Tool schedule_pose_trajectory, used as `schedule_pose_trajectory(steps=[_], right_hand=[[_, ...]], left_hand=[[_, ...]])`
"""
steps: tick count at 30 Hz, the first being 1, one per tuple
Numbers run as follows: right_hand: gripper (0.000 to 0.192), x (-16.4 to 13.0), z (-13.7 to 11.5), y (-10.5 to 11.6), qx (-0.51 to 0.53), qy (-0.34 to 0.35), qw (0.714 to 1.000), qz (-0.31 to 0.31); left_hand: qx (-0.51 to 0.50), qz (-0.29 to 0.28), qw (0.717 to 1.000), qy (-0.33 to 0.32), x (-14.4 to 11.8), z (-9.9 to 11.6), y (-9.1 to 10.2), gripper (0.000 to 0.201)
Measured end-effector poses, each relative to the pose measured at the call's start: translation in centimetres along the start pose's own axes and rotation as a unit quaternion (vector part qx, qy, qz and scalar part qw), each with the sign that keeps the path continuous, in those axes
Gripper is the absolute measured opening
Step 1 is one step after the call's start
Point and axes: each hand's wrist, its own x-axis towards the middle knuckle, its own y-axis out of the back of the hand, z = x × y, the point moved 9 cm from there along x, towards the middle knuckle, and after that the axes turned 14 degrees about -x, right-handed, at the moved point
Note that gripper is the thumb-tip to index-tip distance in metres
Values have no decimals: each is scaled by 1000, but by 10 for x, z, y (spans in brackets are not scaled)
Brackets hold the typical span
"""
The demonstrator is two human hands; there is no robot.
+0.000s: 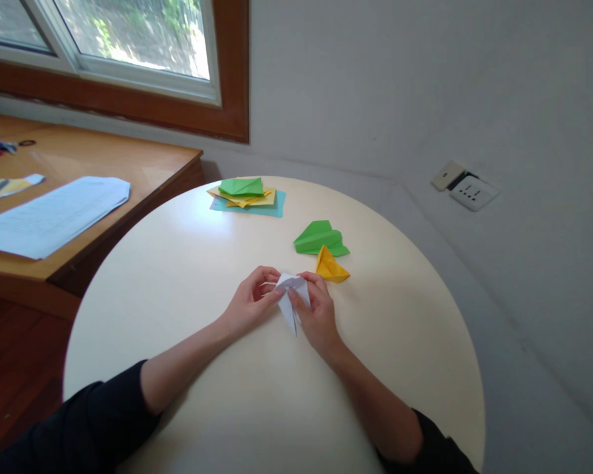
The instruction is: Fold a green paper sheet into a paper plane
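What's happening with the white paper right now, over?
Left hand and right hand both pinching the white folded paper on the round table. Green paper plane and yellow folded paper just beyond, not touching it. Over.

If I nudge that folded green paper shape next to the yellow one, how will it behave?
The folded green paper shape looks thin and very light, so it would probably slide easily on the smooth round table. Its raised creases suggest it may flex or crumple under a firm pinch. It sits close to the yellow folded piece, so a push could shift that too.

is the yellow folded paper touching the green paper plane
Touching: in the head view, the yellow folded paper meets the near edge of the green paper plane, with no table showing between.
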Motion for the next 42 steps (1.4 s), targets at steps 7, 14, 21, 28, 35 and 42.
schedule_pose_trajectory(steps=[7, 14, 21, 28, 35, 42], right_hand=[[24, 1, -4, 3, -8, 16, 1000, 8], [24, 2, -3, 1, -1, 8, 1000, 1], [18, 2, 0, -5, 3, -7, 1000, -15], [36, -1, 2, -6, 14, -10, 1000, -5], [22, 0, -6, 5, 37, 0, 999, 24], [21, -4, 9, 8, 108, -37, 992, 60]], left_hand=[[-12, 21, 1000, 2, 2, -4, 7, 36], [77, 35, 993, -77, -1, 12, 10, 28], [206, 30, 959, -191, -9, 31, 5, 14], [156, 67, 969, -180, -10, 29, 14, 15], [145, 97, 975, -135, -7, 20, 21, 20], [88, 119, 987, -70, 0, 9, 26, 24]])
